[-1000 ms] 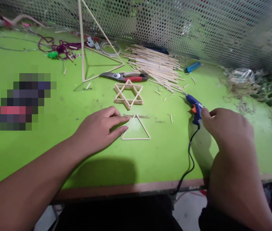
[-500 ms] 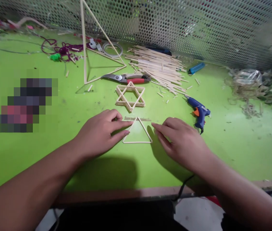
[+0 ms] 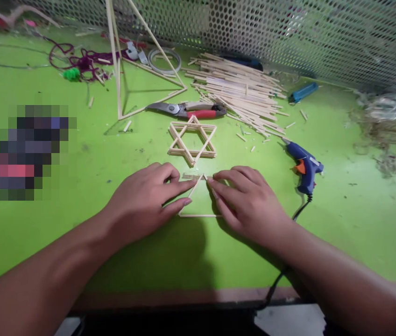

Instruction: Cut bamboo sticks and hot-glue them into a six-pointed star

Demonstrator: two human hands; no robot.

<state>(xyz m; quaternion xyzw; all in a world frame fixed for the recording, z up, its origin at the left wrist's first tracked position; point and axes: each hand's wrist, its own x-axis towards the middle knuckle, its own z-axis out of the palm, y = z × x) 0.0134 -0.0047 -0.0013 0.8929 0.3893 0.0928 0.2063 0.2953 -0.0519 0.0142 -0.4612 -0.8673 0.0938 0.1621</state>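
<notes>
A small triangle of thin wooden sticks [image 3: 198, 215] lies flat on the green table [image 3: 114, 186]. My left hand [image 3: 145, 200] rests on the table with its fingers stretched along the triangle's left side and touching it. My right hand [image 3: 247, 200] lies over the right side, fingertips pressing at the top corner. Both hands lie flat with the fingers extended. Just behind the triangle sits a six-pointed star of sticks [image 3: 193, 139]. A blue hot glue gun [image 3: 305, 163] lies to the right of my right hand, apart from it, its black cord running off the front edge.
Red-handled cutters [image 3: 191, 110] lie behind the star. A pile of loose sticks [image 3: 240, 95] sits at the back right, a tall stick pyramid frame [image 3: 135, 70] at the back left. Purple cord [image 3: 86, 63], a blue lighter [image 3: 303, 92] and a perforated metal screen [image 3: 289, 32] line the rear.
My right hand let go of the glue gun, moved left to the triangle and now presses its top corner. My left hand has stayed on the triangle's left side.
</notes>
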